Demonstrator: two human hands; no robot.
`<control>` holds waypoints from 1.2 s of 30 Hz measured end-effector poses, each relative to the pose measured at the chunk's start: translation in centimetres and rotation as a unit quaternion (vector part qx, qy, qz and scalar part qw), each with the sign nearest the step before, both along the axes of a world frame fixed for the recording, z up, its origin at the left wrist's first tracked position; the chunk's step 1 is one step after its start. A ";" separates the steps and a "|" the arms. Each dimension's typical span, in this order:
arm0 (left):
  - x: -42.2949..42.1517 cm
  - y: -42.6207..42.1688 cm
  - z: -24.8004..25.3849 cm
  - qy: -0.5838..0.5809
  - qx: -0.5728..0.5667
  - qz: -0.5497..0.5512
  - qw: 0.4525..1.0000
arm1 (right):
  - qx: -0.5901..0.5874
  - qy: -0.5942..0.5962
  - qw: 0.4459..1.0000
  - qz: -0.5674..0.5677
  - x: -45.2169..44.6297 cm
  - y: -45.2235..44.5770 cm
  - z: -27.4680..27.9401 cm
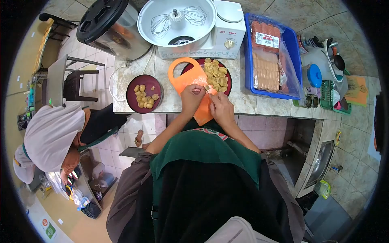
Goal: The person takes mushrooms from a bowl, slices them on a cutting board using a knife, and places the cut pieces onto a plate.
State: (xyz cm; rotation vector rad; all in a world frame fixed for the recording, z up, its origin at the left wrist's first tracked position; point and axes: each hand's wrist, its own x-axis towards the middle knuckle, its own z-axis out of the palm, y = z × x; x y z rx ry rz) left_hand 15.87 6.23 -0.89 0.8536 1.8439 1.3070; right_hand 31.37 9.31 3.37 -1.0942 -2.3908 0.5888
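Note:
An orange cutting board (183, 81) lies tilted across the counter's front edge, overlapping a dark red plate (229, 83) heaped with sliced yellowish pieces (216, 73). Over the board, my left hand (192, 97) is closed, its fingertips pinched on something too small to make out. My right hand (221, 107) is closed beside it, near a small knife-like tool (207, 88) whose tip points toward the plate. Another dark red plate (131, 99) to the left holds several small, round, whole yellowish pieces (146, 97).
Behind stand a mixer (229, 36) with a white bowl (154, 16) and a tall metal container (121, 38). A blue tray (298, 56) of packaged sausages is at the right, beyond it a green basket (326, 95). Another person (56, 133) bends at the left.

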 end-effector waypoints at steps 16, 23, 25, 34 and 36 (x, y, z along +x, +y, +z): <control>0.2 -0.5 -0.4 -0.036 0.009 0.019 0.999 | -0.030 0.025 0.999 -0.013 1.7 -1.0 0.8; 0.2 -0.4 -0.2 -0.007 0.004 0.016 1.000 | -0.002 -0.002 1.000 0.001 -0.1 0.0 -0.5; 0.1 -0.4 -0.6 -0.017 0.012 0.020 1.000 | 0.004 0.003 1.000 0.005 -0.8 0.3 -0.8; -0.1 -0.9 -1.3 -0.027 0.007 0.014 1.000 | -0.062 0.031 0.997 -0.015 2.7 -2.2 -0.9; 0.0 -1.0 -1.8 -0.053 0.023 0.027 0.998 | -0.058 0.035 0.998 -0.017 2.8 -2.0 0.0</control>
